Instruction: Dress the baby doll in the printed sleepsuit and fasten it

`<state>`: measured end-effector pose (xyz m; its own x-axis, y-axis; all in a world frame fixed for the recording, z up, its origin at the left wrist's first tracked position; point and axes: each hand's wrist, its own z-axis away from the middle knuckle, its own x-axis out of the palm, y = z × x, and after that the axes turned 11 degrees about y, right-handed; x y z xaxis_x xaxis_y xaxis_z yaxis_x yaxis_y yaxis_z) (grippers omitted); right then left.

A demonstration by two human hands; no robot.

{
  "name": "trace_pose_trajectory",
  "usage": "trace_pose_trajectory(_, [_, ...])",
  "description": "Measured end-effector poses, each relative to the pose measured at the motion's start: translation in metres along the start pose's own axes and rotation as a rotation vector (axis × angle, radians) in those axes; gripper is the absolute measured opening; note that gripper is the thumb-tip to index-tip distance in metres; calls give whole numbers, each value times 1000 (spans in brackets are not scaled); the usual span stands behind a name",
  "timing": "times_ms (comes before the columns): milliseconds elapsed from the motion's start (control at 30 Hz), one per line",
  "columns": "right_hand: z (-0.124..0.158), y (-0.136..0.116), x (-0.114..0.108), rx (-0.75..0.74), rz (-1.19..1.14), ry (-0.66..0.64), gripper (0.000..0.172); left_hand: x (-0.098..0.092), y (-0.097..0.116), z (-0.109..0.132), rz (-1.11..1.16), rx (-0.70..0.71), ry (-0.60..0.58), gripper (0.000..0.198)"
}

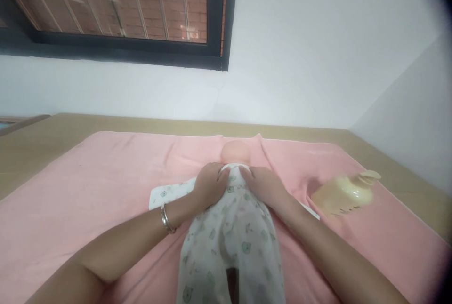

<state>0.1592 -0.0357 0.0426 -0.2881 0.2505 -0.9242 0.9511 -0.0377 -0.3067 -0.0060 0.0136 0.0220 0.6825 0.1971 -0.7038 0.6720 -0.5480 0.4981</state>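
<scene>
A white one-piece baby garment (231, 228) with small green bear prints lies stretched out in front of me, a slit between its legs near the bottom edge. At its neck end shows the smooth, round, pinkish head of a doll (236, 151); its face is not visible. My left hand (212, 182) curls around the doll's left-of-view shoulder, thumb on top near the collar. On the opposite shoulder my right hand (264, 185) is closed the same way. One sleeve sticks out to the left, and a bit of the other shows beyond my right forearm. A silver bracelet circles my left wrist.
Beneath everything spreads a pink blanket (116, 172) on a tan surface (77, 123). At the right lies a pale yellow bottle (344, 196), tilted, with its capped end pointing up and right. A white wall (300, 59) and a dark-framed window (141, 43) stand behind.
</scene>
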Motion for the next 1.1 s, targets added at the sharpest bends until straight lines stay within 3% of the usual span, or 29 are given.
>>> trace_pose_trajectory(100, [1,0,-3,-69,42,111,52,1,0,-1,-13,-46,-60,45])
trace_pose_trajectory(267, [2,0,-3,4,-8,-6,59,0,1,-1,-29,46,23,37])
trace_pose_trajectory(400, [3,0,-2,-67,27,150,45,0,1,-1,-5,-29,-46,40])
trace_pose_trajectory(533, [3,1,-2,21,-34,-25,55,0,1,-1,-46,28,4,36])
trace_pose_trajectory(667, [3,1,-1,-74,18,115,46,1,0,-1,-30,-13,-41,40])
trace_pose_trajectory(800, [5,1,-4,12,19,68,49,0,0,-2,-8,-49,-79,41])
trace_pose_trajectory(900, [17,-6,-10,-191,7,357,39,-3,1,-5,46,-78,-100,41])
trace_pose_trajectory(967, [28,-13,-12,-391,-48,524,47,-6,-1,-9,103,-95,-138,45])
trace_pose_trajectory(1033, [36,-19,-11,-478,-76,543,61,-10,-4,-15,146,-122,-192,48])
trace_pose_trajectory(1100, [40,-22,-7,-500,-75,398,69,-12,-10,-22,197,-149,-237,48])
